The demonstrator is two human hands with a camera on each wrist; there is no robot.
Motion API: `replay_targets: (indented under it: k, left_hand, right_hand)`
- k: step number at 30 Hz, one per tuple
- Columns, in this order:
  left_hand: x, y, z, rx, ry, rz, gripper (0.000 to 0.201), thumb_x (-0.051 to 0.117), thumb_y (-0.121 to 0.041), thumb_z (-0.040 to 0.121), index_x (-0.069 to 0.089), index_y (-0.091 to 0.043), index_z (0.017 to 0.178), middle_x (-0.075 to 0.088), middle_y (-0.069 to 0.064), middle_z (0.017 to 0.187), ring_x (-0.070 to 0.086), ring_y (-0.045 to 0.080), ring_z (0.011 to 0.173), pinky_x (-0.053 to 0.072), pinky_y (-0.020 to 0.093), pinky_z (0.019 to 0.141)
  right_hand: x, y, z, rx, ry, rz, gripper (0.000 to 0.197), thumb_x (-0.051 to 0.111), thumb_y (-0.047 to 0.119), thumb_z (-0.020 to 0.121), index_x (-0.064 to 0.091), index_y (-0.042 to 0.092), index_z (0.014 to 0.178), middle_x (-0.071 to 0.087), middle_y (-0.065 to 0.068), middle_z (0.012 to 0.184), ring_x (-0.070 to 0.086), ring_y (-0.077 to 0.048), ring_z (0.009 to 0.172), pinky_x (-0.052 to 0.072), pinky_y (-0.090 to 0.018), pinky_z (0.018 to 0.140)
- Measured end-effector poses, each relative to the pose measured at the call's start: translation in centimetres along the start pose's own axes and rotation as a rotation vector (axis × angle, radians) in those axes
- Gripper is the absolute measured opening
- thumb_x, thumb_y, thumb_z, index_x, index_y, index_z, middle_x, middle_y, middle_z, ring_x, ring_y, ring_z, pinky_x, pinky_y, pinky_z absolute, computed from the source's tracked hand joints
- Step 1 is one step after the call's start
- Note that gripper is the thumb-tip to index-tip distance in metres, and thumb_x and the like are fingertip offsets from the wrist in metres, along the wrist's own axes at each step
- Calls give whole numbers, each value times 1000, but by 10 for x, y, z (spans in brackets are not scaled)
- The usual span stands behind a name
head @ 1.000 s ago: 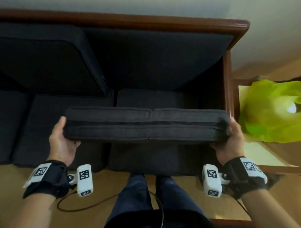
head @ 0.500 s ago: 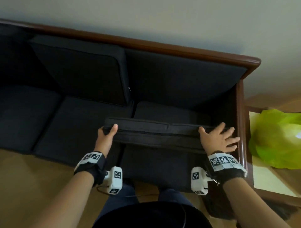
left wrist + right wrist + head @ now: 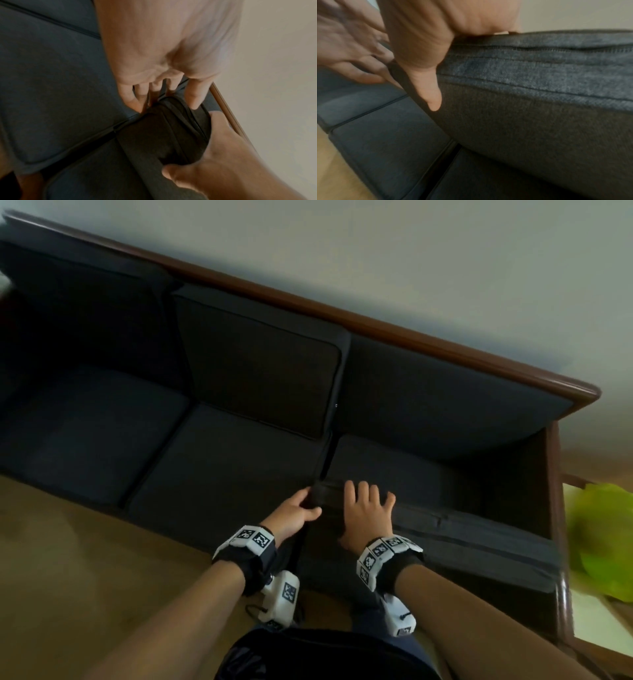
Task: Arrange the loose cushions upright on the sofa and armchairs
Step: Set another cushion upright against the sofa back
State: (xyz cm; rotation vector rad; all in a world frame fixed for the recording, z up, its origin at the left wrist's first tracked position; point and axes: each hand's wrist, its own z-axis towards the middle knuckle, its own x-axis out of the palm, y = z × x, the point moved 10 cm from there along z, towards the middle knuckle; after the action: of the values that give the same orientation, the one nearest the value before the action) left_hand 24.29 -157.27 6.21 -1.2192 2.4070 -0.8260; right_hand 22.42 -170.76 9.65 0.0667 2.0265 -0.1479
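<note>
- Lower centre of the head view: we stand the loose dark grey fabric cushion [image 3: 445, 529], zipper edge up, on the right seat of the dark grey wooden-framed sofa [image 3: 445, 350].
- Our left hand [image 3: 294, 513] grips the cushion's left end, thumb on one side and fingers curled round the other, as the left wrist view shows.
- Our right hand [image 3: 364, 515] lies spread over the top edge just beside the left hand, thumb down the near face; it presses and does not pinch.
- Done, as far as we can judge: 1 dark back cushion [image 3: 260, 371] stands upright at upper centre, and a 2nd appears to its left in shadow.
- Left: this cushion stands at the seat's front, well apart from the backrest, so pushing it back seems the remaining move here. No armchairs are in view.
- A blurred green object [image 3: 603, 542] sits at the right edge.
</note>
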Motion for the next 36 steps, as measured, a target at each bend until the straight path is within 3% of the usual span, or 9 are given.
replay_targets:
  k: [4, 10, 12, 18, 23, 28, 30, 33, 36]
  left_hand:
    - [-22, 11, -12, 57, 49, 177, 64, 68, -27, 90, 39, -33, 147, 47, -1, 148, 44, 18, 136, 34, 35, 113]
    - [-30, 5, -19, 139, 23, 576, 91, 76, -33, 82, 21, -23, 154, 29, 4, 157, 35, 23, 142, 35, 39, 114]
    - [-33, -12, -22, 204, -2, 646, 99, 79, -34, 79, 17, -22, 155, 23, 5, 160, 29, 23, 145, 31, 39, 117]
    - [-15, -83, -40, 427, 36, 997, 131, 88, -51, 57, 2, -37, 154, 3, -7, 165, 6, 21, 151, 16, 58, 118]
    - [-27, -148, -80, 518, -90, 1062, 120, 89, -57, 40, 30, -38, 143, 42, -16, 134, 43, 11, 127, 35, 46, 111]
    - [-11, -201, -121, 686, -348, 1173, 112, 87, -60, 39, 46, -24, 136, 49, -10, 122, 47, 13, 114, 42, 36, 102]
    - [13, -192, -109, 635, -350, 1262, 111, 85, -61, 41, 45, -25, 137, 47, -8, 124, 46, 17, 114, 42, 35, 100]
    - [52, -177, -85, 609, -361, 1384, 110, 80, -65, 43, 40, -28, 139, 44, -3, 126, 45, 22, 116, 39, 37, 98]
    - [89, -190, -78, 688, -365, 1353, 105, 80, -64, 48, 35, -34, 138, 43, -2, 126, 44, 21, 114, 37, 38, 98]
  right_hand:
    - [1, 4, 0, -37, -47, 9, 83, 73, 38, 59, 40, 12, 130, 55, -8, 118, 53, -31, 110, 28, -53, 102]
    - [-42, -34, -12, -68, -113, 117, 66, 73, 51, 60, 49, 22, 114, 62, 4, 105, 60, -20, 99, 38, -42, 96]
    - [-66, -54, -28, -91, -142, 213, 64, 73, 57, 58, 52, 23, 108, 62, 6, 100, 61, -17, 95, 42, -39, 95]
    - [-136, -117, -62, -115, -263, 540, 81, 94, 38, 39, 54, 21, 108, 62, 10, 96, 63, -12, 87, 55, -36, 78]
    - [-158, -146, -93, -227, -431, 1000, 95, 94, 42, 31, 57, 9, 113, 68, 1, 102, 67, -9, 94, 56, -21, 76]
    - [-141, -175, -88, -142, -413, 1224, 87, 87, -9, 54, 46, 4, 129, 59, 5, 115, 62, 10, 100, 52, -12, 79]
    - [-122, -177, -79, -71, -305, 1216, 92, 87, 0, 58, 41, 22, 135, 52, 14, 120, 56, 13, 104, 54, -23, 85]
    - [-101, -173, -64, -27, -216, 1082, 99, 86, 55, 45, 46, 31, 133, 46, 11, 130, 44, -5, 120, 39, -36, 106]
    - [-84, -194, -52, 304, -261, 905, 67, 63, 66, 76, 46, 34, 133, 40, 7, 139, 29, -24, 133, 34, -49, 108]
